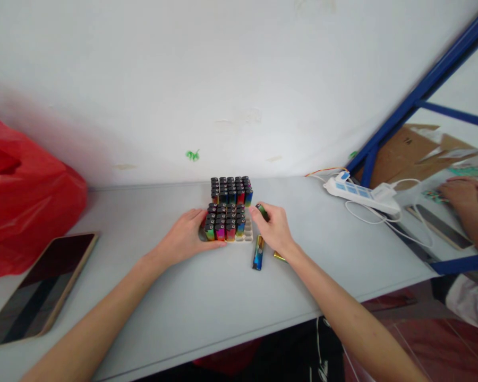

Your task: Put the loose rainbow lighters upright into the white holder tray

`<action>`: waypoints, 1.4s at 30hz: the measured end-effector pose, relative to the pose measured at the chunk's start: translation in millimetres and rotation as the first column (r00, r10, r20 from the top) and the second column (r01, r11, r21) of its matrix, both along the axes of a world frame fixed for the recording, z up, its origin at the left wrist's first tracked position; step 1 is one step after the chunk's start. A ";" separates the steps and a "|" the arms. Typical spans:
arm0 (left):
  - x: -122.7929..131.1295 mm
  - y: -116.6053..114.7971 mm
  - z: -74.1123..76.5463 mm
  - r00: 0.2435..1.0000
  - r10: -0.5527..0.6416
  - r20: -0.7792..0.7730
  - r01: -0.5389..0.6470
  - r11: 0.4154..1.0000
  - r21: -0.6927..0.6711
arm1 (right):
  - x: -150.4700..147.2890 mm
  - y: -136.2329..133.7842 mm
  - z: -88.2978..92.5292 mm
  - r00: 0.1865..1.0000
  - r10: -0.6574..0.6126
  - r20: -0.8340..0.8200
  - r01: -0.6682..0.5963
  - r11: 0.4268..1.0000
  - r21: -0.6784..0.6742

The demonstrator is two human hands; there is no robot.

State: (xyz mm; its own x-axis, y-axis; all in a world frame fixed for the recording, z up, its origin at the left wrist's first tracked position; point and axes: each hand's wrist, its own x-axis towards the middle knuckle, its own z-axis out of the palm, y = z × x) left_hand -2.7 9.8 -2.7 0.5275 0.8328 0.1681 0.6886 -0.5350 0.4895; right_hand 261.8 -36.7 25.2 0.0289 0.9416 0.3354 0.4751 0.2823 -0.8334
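Observation:
Rows of coloured lighters (220, 229) stand upright in a pale tray (246, 239), whose right-hand column shows bare slots. My left hand (185, 235) is closed around the tray's left side, thumb along its front. Beside the tray's right edge, my right hand (274, 225) grips a dark green lighter (262, 212) with a black top. One blue and gold lighter (258, 253) lies on the table just in front of that hand. A gold lighter (279, 257) lies partly hidden under my right wrist.
A second block of upright lighters (231, 190) stands behind the tray, near the wall. On the left are a phone (43, 286) and a red plastic bag (27, 196). A power strip (360, 195) with cables lies right, beside a blue frame (368, 167). Another person's hands (464, 191) show beyond it.

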 end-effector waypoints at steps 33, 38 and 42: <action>1.9 -0.5 -1.5 0.999 -0.038 0.030 0.036 0.998 0.051 | 29.2 -11.2 24.6 0.895 0.366 0.254 -0.360 0.930 -0.071; 1.7 -1.0 -0.4 0.999 -0.035 0.034 0.034 0.999 0.042 | 33.0 -9.9 24.5 0.868 0.390 0.307 -0.395 0.917 -0.051; 2.4 -1.1 0.3 0.998 -0.034 0.046 0.033 0.999 0.038 | 32.9 -9.0 23.5 0.854 0.406 0.326 -0.409 0.910 -0.064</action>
